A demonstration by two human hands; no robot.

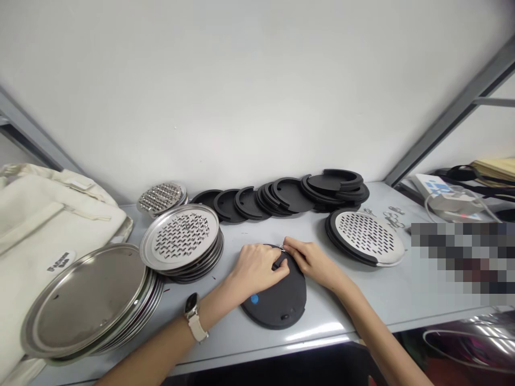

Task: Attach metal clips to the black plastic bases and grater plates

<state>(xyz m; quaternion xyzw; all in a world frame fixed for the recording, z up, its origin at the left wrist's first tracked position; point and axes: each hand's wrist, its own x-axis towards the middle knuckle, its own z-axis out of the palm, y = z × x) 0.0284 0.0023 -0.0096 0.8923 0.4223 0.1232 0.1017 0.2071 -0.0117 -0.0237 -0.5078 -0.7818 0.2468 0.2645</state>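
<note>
A black round disc [277,305] with a blue dot lies on the grey table in front of me. My left hand [259,266] is closed over its upper left part, fingers curled at the far edge and thumb bent across the top. From the right, my right hand [308,261] pinches a small metal ring [282,248] at that far edge. Part of the ring is hidden by my fingers. To the right sits a perforated metal grater plate [370,237] in a black holder, and on the left is a stack topped by another grater plate [185,238].
Black round holders [295,195] line the back by the wall. Smooth metal discs [88,300] are stacked at the left, beside a cream bag [48,225]. Small metal rings [394,219] lie at the back right, near a white box [442,193]. Another grater plate [161,197] stands behind.
</note>
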